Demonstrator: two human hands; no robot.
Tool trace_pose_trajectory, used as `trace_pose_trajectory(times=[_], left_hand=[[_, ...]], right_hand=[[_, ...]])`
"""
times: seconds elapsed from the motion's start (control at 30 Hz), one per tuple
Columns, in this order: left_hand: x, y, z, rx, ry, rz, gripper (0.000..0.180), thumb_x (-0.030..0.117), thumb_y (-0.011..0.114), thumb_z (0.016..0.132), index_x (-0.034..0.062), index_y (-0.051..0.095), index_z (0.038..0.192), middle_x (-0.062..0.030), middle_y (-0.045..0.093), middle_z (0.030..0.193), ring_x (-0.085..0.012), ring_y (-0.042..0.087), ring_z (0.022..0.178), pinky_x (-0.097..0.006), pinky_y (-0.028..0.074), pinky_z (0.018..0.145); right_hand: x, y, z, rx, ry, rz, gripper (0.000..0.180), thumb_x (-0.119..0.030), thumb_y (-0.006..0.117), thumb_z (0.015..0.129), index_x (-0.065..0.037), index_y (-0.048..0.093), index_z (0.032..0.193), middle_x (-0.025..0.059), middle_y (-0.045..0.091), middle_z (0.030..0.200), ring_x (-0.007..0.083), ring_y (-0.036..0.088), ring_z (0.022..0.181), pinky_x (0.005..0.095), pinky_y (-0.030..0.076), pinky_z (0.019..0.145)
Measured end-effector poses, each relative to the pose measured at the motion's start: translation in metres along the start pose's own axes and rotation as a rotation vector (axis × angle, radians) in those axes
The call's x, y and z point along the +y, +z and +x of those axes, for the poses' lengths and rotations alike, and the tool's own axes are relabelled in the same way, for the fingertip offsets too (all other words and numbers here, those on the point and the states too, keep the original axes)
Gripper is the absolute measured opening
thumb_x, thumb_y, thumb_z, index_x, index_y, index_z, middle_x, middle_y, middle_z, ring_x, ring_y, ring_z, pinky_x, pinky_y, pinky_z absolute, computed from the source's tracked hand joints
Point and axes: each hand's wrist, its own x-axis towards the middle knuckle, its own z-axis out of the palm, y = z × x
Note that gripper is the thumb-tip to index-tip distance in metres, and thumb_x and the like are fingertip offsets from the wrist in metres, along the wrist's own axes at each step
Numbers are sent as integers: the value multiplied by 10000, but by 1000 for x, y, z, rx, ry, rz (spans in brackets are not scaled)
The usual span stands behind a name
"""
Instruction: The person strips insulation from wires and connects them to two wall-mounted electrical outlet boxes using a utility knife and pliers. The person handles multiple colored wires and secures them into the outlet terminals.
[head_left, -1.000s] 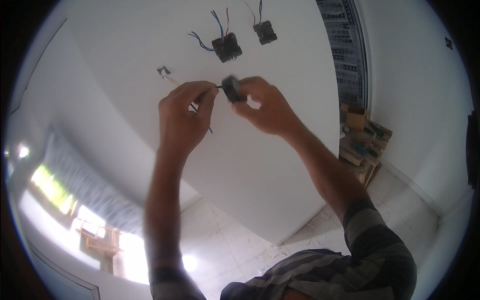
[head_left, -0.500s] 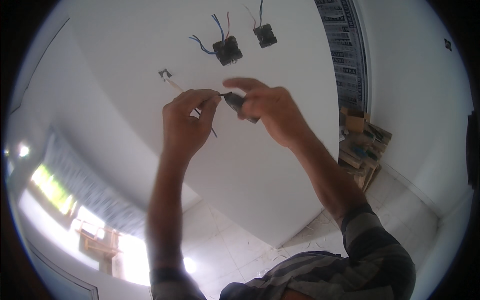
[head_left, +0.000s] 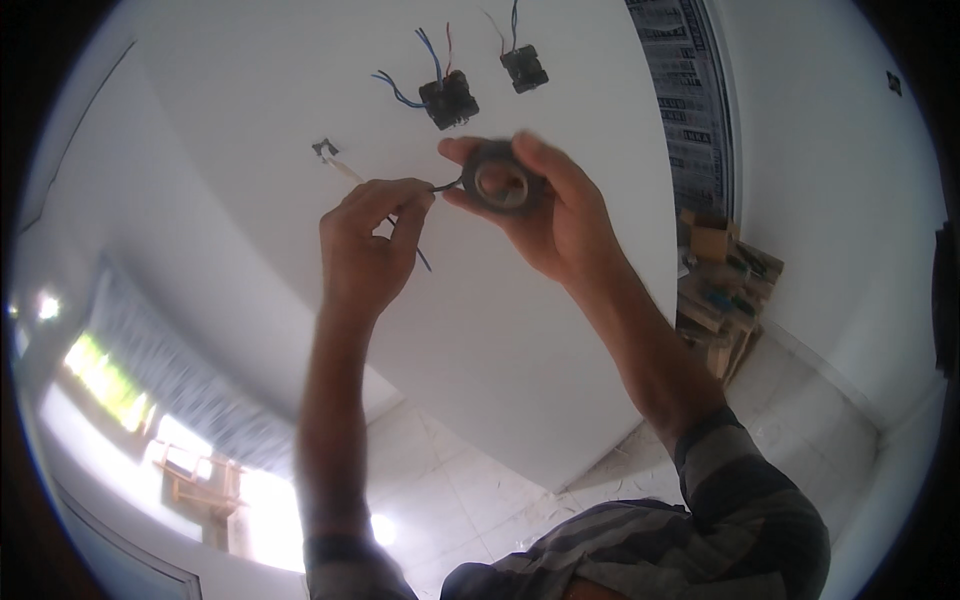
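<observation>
Right now right hand (head_left: pixel 560 220) grips the dark tape roll (head_left: pixel 497 186), hole facing camera; left hand (head_left: pixel 370 250) pinches the wire (head_left: pixel 345 172) and tape end, just left of roll, before the white wall (head_left: pixel 250 120).

The left hand (head_left: pixel 368 245) sits left of the right hand (head_left: pixel 545 215), just beside it. The tape roll (head_left: pixel 497 187) rests in the right hand's fingers. Behind both, on the wall (head_left: pixel 250 110), two wall boxes (head_left: pixel 449 100) (head_left: pixel 524 68) sit above; a wire stub (head_left: pixel 335 160), possibly a cable end, lies left. Wooden crates (head_left: pixel 720 290) stand lower right on the floor (head_left: pixel 470 500).
</observation>
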Motion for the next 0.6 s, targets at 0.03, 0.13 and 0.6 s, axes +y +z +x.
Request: trace_pose_trajectory(times=[0.03, 0.13, 0.6], left_hand=[[1, 0, 0, -6, -1, 1, 91, 101, 754, 921, 64, 784, 998, -29, 770, 932, -118, 655, 789, -278, 474, 695], [4, -2, 0, 10, -8, 9, 87, 102, 753, 922, 66, 783, 995, -29, 770, 932, -114, 655, 800, -282, 473, 695], [3, -1, -6, 53, -79, -6, 68, 88, 761, 907, 51, 776, 961, -39, 764, 907, -120, 645, 783, -285, 478, 697]], right_hand=[[3, -2, 1, 31, -6, -63, 235, -173, 667, 940, 42, 709, 1024, 124, 632, 1368, 230, 635, 1135, 433, 520, 1003], [8, -2, 2, 102, 30, -553, 259, -216, 643, 979, 27, 715, 1032, 115, 649, 1343, 230, 645, 1120, 429, 520, 1003], [21, 6, -13, 75, 21, -1214, 189, -89, 715, 879, 19, 675, 1029, 121, 673, 986, 255, 663, 942, 416, 537, 782]])
